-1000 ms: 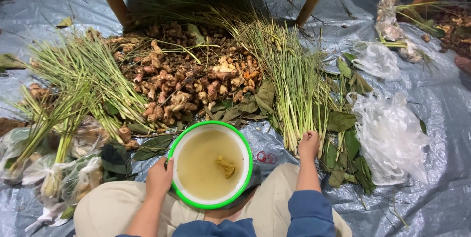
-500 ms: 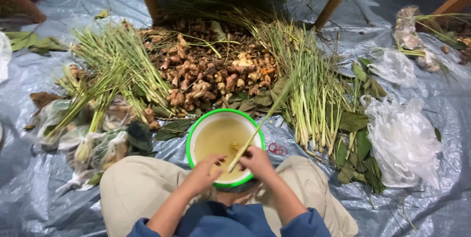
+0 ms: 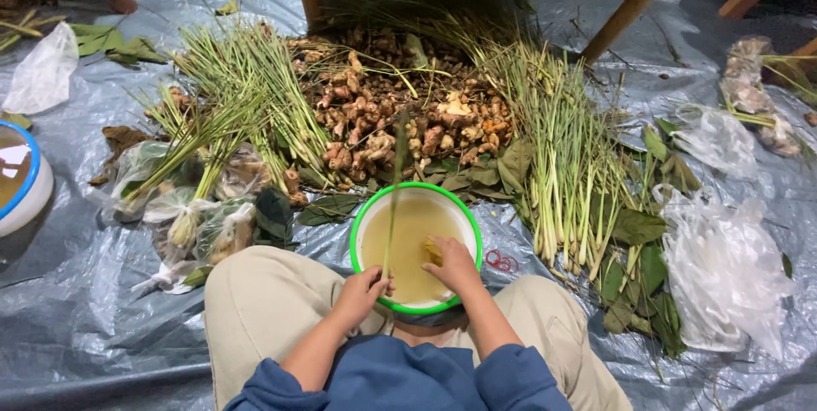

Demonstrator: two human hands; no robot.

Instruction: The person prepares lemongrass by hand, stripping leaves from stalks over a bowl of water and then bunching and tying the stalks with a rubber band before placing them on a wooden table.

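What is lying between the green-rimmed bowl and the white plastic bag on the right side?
In the head view, small red rubber bands, lemongrass stalks and green leaves lie between the bowl and the bag.

A basin [image 3: 416, 198] sits between my knees, holding water. My left hand [image 3: 364, 287] is at its near rim, gripping a lemongrass stalk [image 3: 394, 198] that stands up out of it; my right hand [image 3: 451, 265] is in the water beside it. Behind the basin lies a heap of roots [image 3: 400, 113], lemongrass bundles [image 3: 562, 147] on either side. Plastic bags [image 3: 723, 271] lie at my right, another basin [image 3: 21, 181] far left.
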